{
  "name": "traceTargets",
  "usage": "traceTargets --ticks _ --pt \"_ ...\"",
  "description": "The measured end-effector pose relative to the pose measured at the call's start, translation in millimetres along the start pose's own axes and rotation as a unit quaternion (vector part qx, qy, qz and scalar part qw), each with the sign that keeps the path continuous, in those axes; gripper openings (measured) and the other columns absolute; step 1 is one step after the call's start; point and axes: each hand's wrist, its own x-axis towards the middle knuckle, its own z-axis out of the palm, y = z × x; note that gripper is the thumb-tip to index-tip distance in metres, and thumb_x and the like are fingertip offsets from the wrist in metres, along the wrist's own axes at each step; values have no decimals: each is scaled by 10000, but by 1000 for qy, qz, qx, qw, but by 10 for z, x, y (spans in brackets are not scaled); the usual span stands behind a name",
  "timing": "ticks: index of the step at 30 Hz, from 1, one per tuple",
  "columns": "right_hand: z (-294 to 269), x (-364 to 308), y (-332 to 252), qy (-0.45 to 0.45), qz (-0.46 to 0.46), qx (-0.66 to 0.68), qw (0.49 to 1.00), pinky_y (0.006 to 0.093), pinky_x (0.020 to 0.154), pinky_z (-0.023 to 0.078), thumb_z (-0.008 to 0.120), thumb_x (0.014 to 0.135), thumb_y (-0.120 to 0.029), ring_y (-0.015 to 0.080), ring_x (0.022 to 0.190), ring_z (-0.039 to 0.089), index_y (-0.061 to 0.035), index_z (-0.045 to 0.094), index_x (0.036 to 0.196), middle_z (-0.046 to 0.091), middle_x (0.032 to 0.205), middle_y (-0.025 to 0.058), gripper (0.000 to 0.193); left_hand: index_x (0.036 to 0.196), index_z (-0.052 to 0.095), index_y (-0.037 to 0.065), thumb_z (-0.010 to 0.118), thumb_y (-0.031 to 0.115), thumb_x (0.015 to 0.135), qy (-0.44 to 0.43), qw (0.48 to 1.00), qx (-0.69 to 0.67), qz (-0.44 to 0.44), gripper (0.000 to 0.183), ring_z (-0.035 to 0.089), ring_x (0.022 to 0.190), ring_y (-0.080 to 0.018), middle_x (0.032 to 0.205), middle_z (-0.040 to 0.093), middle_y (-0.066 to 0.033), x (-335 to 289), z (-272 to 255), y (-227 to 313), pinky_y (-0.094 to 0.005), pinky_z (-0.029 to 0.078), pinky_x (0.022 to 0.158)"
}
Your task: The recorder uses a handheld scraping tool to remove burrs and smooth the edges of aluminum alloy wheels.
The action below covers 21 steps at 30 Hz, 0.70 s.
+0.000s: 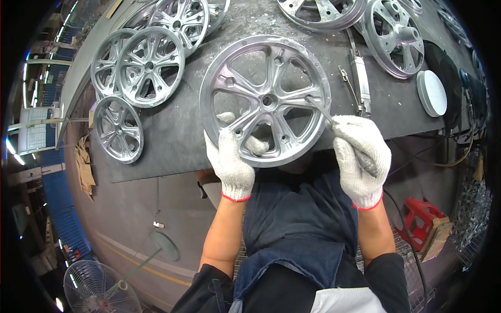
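Observation:
A silver spoked metal wheel is tilted up over the near edge of the workbench in front of me. My left hand, in a white knit glove with a red cuff, grips its lower left rim. The thumb is on the near face, and gloved fingers show through the openings behind. My right hand, gloved alike, is closed around the handle of a slim metal scraper-like tool. The tool's tip meets a spoke right of the hub; its exact kind is unclear.
More silver wheels lean stacked at the left, and others lie at the far right. A clamp-like metal tool and a round white disc rest on the dark workbench. A red stool stands below right.

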Motion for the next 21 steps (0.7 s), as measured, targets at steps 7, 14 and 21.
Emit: traceTargets --ticks 7,14,21 --pt "-218 268 56 -93 -10 41 995 367 882 591 788 869 45 291 987 751 35 770 1059 772 1056 171 192 1399 483 -26 490 177 1104 25 1000 -1 6 358 704 706 -266 1100 691 -222 -12 59 39 -390 615 647" --pt "-330 341 75 -136 18 39 990 362 886 595 806 863 35 297 985 757 -5 778 1078 773 1089 168 220 1389 510 -38 461 189 1124 30 999 37 23 352 727 850 -256 1163 668 -198 5 -14 -27 -371 623 751" --pt "-330 303 70 -126 79 89 985 346 887 592 790 889 34 268 1000 752 1 771 1091 771 1117 159 206 1373 521 -49 438 220 1139 3 999 29 17 366 748 852 -262 1116 691 -195 -10 -8 3 -371 645 741"
